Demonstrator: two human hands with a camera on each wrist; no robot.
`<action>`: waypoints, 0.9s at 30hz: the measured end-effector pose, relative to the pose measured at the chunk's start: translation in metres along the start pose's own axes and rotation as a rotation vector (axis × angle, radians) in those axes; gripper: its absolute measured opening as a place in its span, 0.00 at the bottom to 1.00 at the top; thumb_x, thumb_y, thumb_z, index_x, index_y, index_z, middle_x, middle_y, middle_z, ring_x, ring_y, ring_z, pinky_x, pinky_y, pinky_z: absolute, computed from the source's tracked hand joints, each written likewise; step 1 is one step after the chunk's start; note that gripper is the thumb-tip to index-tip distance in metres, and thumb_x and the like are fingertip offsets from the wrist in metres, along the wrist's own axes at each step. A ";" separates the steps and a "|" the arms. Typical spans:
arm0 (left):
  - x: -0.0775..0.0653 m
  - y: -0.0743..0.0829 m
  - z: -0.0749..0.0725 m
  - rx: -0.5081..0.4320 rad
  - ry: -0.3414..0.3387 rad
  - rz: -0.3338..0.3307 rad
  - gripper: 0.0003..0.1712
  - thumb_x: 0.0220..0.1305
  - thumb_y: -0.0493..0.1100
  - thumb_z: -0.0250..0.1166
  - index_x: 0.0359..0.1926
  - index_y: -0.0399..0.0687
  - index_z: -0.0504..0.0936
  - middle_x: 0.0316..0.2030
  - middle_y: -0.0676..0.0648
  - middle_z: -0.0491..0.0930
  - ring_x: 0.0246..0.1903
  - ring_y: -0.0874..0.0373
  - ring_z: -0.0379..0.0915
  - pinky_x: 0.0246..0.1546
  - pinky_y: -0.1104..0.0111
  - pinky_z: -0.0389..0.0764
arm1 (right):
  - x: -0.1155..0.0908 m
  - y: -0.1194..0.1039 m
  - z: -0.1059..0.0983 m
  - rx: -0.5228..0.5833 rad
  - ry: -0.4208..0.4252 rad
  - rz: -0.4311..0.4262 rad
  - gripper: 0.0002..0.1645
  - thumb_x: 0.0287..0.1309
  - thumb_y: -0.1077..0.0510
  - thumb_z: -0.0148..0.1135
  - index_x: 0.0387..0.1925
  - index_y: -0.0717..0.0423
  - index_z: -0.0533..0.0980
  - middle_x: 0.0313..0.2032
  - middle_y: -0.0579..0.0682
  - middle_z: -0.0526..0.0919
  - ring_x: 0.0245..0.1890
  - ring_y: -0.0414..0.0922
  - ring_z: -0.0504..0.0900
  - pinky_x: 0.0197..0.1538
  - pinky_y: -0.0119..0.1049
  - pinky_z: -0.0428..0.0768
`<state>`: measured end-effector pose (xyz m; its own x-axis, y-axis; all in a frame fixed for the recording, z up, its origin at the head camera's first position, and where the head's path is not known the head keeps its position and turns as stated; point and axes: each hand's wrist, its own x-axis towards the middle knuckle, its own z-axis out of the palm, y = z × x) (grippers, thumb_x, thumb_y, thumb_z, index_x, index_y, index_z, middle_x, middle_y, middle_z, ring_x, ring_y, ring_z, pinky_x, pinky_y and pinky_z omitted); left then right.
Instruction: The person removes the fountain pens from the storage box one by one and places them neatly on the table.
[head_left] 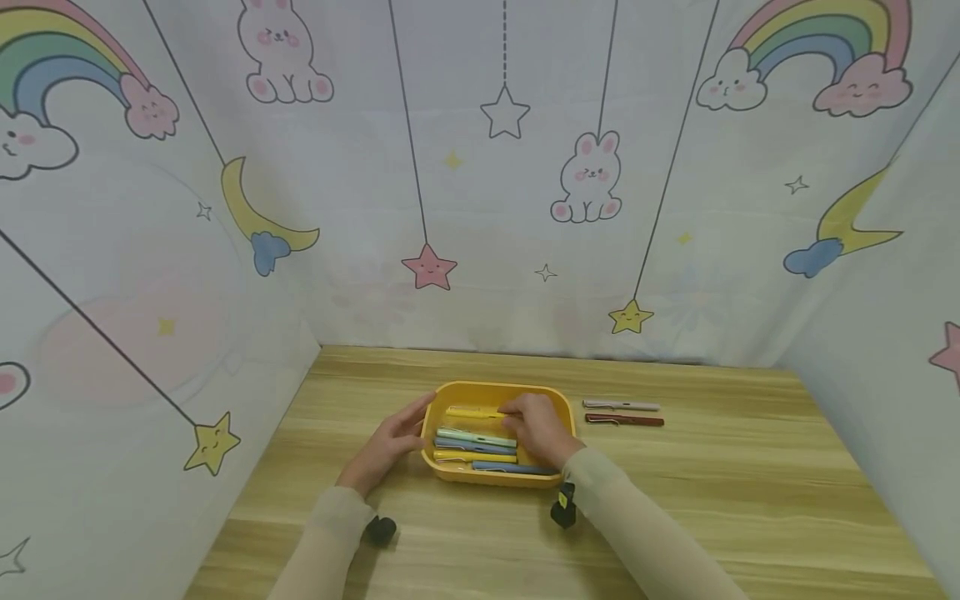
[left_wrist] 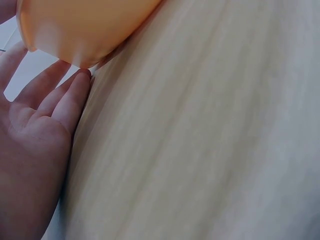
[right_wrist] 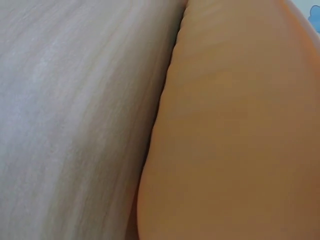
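A yellow basket (head_left: 498, 478) stands on the table with several pens inside. My right hand (head_left: 538, 427) reaches into it and pinches the right end of a yellow pen (head_left: 472, 412) at the back. In front of that pen lie a mint-green pen (head_left: 476, 437), a blue pen (head_left: 474, 447), another yellow pen (head_left: 472, 457) and a second blue pen (head_left: 510, 469). My left hand (head_left: 386, 450) rests on the basket's left end, its loosely spread fingers against the wall (left_wrist: 85, 30). The right wrist view is mostly the basket's outer side (right_wrist: 230, 125); that hand is hidden there.
Right of the basket, a silvery pen (head_left: 621, 406) and a dark red pen (head_left: 625, 420) lie side by side on the wood-grain table (head_left: 735, 483). Printed cloth walls (head_left: 517, 317) close off the back and both sides.
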<state>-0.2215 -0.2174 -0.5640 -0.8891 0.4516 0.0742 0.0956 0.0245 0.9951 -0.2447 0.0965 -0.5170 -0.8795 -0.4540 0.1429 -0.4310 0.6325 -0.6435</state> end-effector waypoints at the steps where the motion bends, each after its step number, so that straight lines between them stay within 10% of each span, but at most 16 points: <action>1: 0.000 0.000 0.000 0.001 0.000 0.000 0.45 0.69 0.33 0.63 0.83 0.53 0.58 0.82 0.43 0.55 0.78 0.36 0.53 0.76 0.44 0.56 | 0.000 -0.001 -0.001 -0.008 0.011 0.000 0.14 0.69 0.65 0.65 0.53 0.62 0.87 0.49 0.56 0.91 0.48 0.53 0.89 0.50 0.48 0.88; 9: 0.000 0.001 -0.001 0.017 0.002 0.002 0.45 0.69 0.33 0.63 0.83 0.54 0.58 0.82 0.44 0.56 0.78 0.37 0.54 0.74 0.58 0.63 | 0.001 -0.002 -0.004 -0.067 0.109 -0.016 0.10 0.68 0.63 0.68 0.48 0.59 0.89 0.45 0.53 0.92 0.46 0.51 0.89 0.49 0.47 0.88; 19: 0.000 0.001 0.000 0.005 0.001 -0.015 0.45 0.70 0.34 0.64 0.83 0.56 0.59 0.82 0.46 0.57 0.79 0.38 0.54 0.76 0.44 0.56 | -0.004 -0.003 -0.006 0.042 0.172 -0.014 0.12 0.69 0.60 0.67 0.50 0.58 0.88 0.46 0.52 0.92 0.45 0.49 0.90 0.48 0.45 0.88; 27: 0.000 0.002 0.001 0.009 0.009 -0.034 0.44 0.70 0.33 0.63 0.83 0.58 0.60 0.81 0.47 0.58 0.79 0.41 0.55 0.76 0.53 0.60 | -0.008 -0.007 -0.011 0.158 0.187 0.047 0.14 0.72 0.59 0.65 0.52 0.57 0.88 0.41 0.54 0.92 0.36 0.48 0.88 0.35 0.34 0.84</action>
<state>-0.2214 -0.2164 -0.5621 -0.8960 0.4421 0.0406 0.0687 0.0477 0.9965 -0.2369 0.1027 -0.5054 -0.9260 -0.2932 0.2376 -0.3652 0.5375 -0.7601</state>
